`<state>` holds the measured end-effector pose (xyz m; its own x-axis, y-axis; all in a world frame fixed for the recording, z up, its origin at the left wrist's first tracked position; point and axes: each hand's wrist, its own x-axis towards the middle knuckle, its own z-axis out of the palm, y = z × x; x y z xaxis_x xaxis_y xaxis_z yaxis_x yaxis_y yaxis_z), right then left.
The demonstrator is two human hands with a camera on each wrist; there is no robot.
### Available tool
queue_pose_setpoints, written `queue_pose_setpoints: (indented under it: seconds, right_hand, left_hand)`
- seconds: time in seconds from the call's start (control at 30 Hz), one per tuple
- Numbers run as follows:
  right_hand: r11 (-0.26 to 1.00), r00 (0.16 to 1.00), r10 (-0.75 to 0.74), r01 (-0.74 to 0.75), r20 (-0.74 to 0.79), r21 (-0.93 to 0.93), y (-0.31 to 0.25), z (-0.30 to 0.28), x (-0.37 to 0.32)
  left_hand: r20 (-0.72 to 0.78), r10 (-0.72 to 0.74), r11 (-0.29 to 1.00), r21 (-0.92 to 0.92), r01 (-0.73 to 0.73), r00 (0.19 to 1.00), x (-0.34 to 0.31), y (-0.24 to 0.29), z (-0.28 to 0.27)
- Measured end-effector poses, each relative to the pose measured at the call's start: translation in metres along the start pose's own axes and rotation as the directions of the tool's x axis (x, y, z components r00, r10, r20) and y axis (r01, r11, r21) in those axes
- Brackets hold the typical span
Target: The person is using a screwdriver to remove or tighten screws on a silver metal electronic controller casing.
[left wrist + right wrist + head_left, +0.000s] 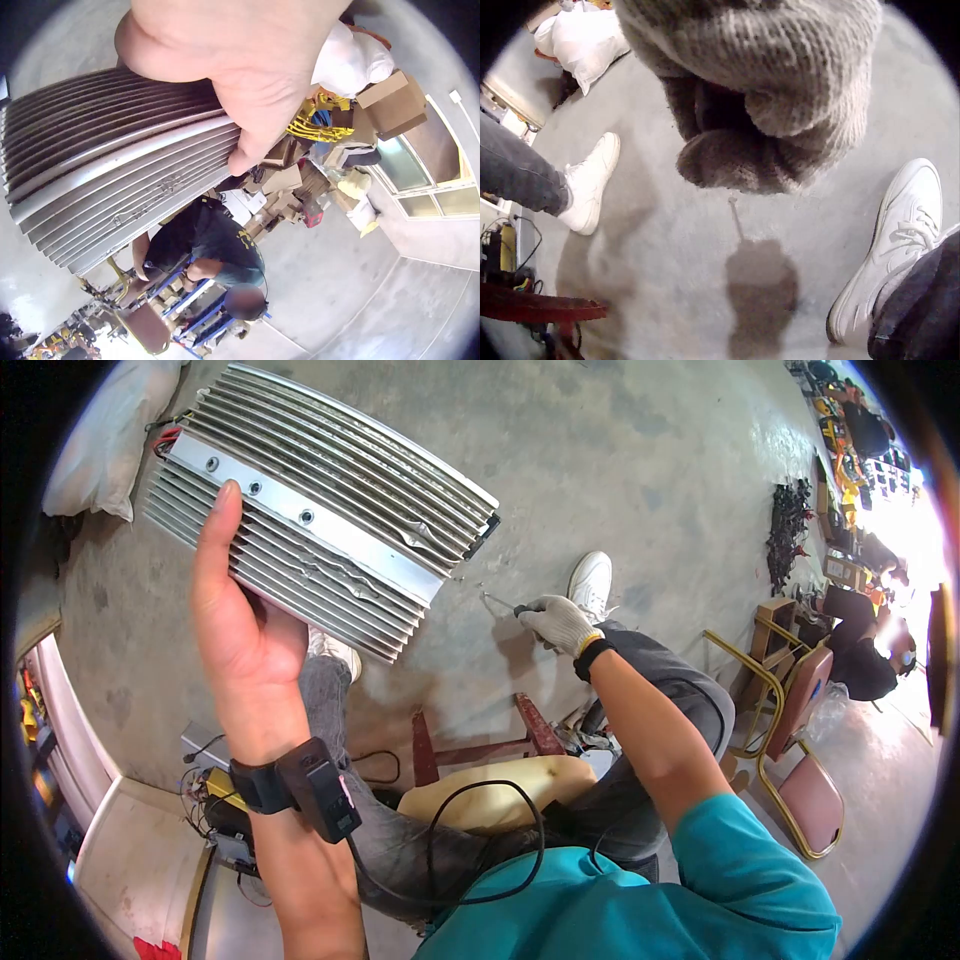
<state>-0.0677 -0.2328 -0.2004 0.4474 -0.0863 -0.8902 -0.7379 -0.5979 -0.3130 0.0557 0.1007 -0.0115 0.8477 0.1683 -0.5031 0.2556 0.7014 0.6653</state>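
A silver finned metal housing (330,510), like a heat sink, is held up at the upper left of the head view. My bare left hand (245,600) grips its near side, with the thumb over the smooth central strip. Some fins are bent, and red wires (166,443) come out at its far left end. In the left wrist view the housing (120,165) lies under the palm. My right hand (560,623), in a knitted glove, holds a screwdriver (498,602) over the floor, its thin shaft pointing away from the fist. The glove (780,97) hides most of the handle.
A low stool with a pale seat (500,792) and red legs stands between the knees. White shoes (592,582) rest on the concrete floor. To the right are a gold-framed chair (800,760) and boxes. Another person (217,240) shows in the left wrist view. A cable (540,830) loops across the lap.
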Motion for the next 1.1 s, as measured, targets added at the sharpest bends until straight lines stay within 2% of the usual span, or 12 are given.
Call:
queue_pose_setpoints:
  seconds: [0.23,0.37,0.5,0.53,0.63,0.7,0.83,0.9,0.93,1.03,1.07,1.1]
  right_hand:
    - [0.944,0.995,-0.058,0.03,0.077,0.33,-0.033,-0.046,-0.066]
    - [0.909,0.977,-0.211,0.181,0.04,0.374,-0.083,-0.075,-0.135]
    - [0.884,0.955,-0.291,0.244,0.059,0.399,-0.101,-0.089,-0.178]
    - [0.858,0.947,-0.319,0.271,0.039,0.437,-0.101,-0.089,-0.183]
    - [0.801,0.912,-0.41,0.356,0.007,0.48,-0.111,-0.091,-0.205]
    - [0.78,0.896,-0.443,0.392,-0.012,0.489,-0.116,-0.091,-0.216]
    - [0.708,0.851,-0.52,0.481,-0.08,0.517,-0.119,-0.083,-0.23]
    - [0.711,0.847,-0.525,0.488,-0.079,0.506,-0.122,-0.083,-0.235]
    - [0.715,0.844,-0.532,0.493,-0.073,0.495,-0.124,-0.082,-0.237]
    - [0.717,0.86,-0.509,0.444,-0.031,0.537,-0.124,-0.08,-0.238]
    - [0.688,0.846,-0.508,0.511,-0.161,0.516,-0.13,-0.073,-0.239]
    - [0.674,0.85,-0.492,0.509,-0.19,0.536,-0.131,-0.07,-0.238]
  left_hand:
    - [0.196,-0.034,0.98,-0.187,0.072,0.98,0.004,0.0,-0.005]
    - [0.335,-0.096,0.93,-0.305,0.204,0.937,0.008,-0.001,-0.011]
    - [0.304,-0.113,0.919,-0.331,0.216,0.946,0.004,-0.005,0.0]
    - [0.429,-0.105,0.907,-0.328,0.264,0.897,0.01,-0.008,-0.009]
    - [0.307,-0.096,0.933,-0.303,0.193,0.947,0.009,-0.011,-0.009]
    - [0.421,-0.1,0.927,-0.29,0.238,0.901,0.01,-0.01,-0.013]
    - [0.207,-0.136,0.938,-0.287,0.193,0.969,0.003,-0.008,-0.001]
    - [0.43,-0.14,0.908,-0.304,0.289,0.892,0.01,-0.008,-0.012]
    - [0.592,-0.162,0.852,-0.319,0.415,0.789,0.01,-0.007,-0.013]
    - [0.549,-0.127,0.86,-0.354,0.368,0.826,-0.007,-0.005,0.0]
    - [0.668,-0.083,0.809,-0.387,0.442,0.739,-0.004,-0.006,-0.006]
    - [0.679,-0.119,0.777,-0.39,0.494,0.724,0.003,-0.005,-0.009]
